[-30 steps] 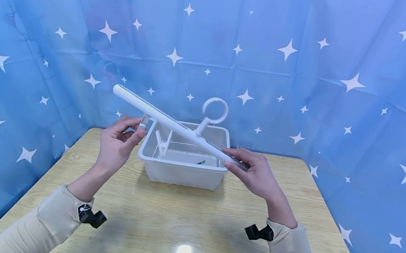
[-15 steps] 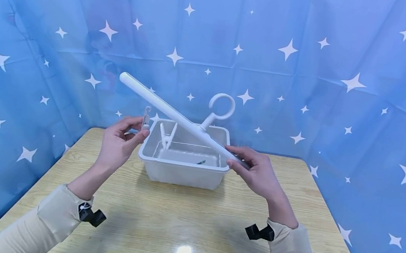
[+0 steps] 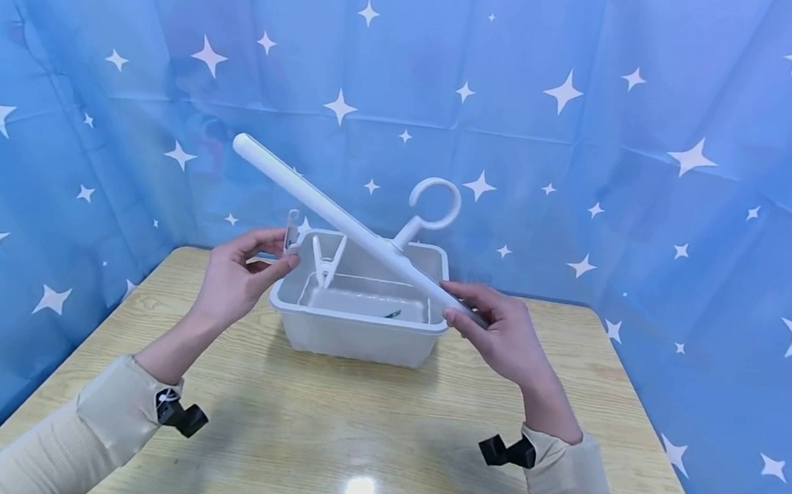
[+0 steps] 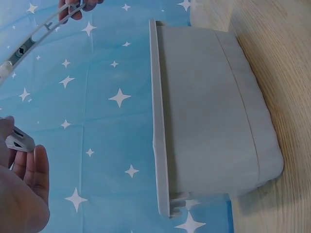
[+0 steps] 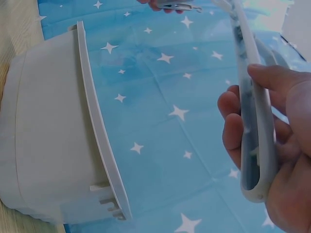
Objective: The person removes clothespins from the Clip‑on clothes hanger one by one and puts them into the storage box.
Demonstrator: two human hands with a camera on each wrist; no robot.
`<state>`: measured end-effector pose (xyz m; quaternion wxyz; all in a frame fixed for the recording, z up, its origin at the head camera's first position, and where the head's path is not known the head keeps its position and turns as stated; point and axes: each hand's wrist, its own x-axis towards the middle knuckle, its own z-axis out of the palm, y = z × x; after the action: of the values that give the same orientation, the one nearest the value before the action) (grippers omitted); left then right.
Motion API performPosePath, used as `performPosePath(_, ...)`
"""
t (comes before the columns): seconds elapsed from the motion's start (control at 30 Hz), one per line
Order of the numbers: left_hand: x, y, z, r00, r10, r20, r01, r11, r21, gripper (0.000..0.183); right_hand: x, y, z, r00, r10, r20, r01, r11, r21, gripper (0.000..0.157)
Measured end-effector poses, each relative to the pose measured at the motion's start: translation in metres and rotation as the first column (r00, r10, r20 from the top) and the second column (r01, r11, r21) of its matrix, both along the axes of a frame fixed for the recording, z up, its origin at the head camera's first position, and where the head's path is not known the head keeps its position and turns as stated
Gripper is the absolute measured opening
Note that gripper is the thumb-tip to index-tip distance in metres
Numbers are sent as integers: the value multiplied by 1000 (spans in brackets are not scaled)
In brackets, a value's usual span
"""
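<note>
My left hand (image 3: 235,273) pinches a small white clothespin (image 3: 292,231) with a hook at its top, left of the basin. In the left wrist view, part of that clothespin (image 4: 22,141) shows between the fingers. My right hand (image 3: 503,333) grips the lower right end of a white bar-shaped hanger (image 3: 327,208). This hanger slants up to the left, and its ring hook (image 3: 437,204) points upward. Below it, a second white clothespin (image 3: 326,262) shows within the basin's outline, handles upward; what supports it I cannot tell. The held clothespin and the hanger are apart.
A white plastic basin (image 3: 356,339) stands at the back of the wooden table (image 3: 317,425). Inside it lies a small dark green piece (image 3: 394,314), too small to identify. Behind and beside the table hangs a blue curtain (image 3: 418,54) with white stars.
The hanger's left end has risen, and its ring hook shifted up and right. My left hand moved slightly right with its clothespin. The second clothespin has moved up and become more upright.
</note>
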<state>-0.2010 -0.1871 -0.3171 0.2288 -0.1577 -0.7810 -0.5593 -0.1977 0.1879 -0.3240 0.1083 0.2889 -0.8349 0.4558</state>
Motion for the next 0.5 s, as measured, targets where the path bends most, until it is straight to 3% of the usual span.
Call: performPosePath(0.5, -10, -4, -7, 995, 24, 93, -21, 999, -34, 41, 2, 3, 1, 1000, -10, 20, 11, 1000, -20, 35)
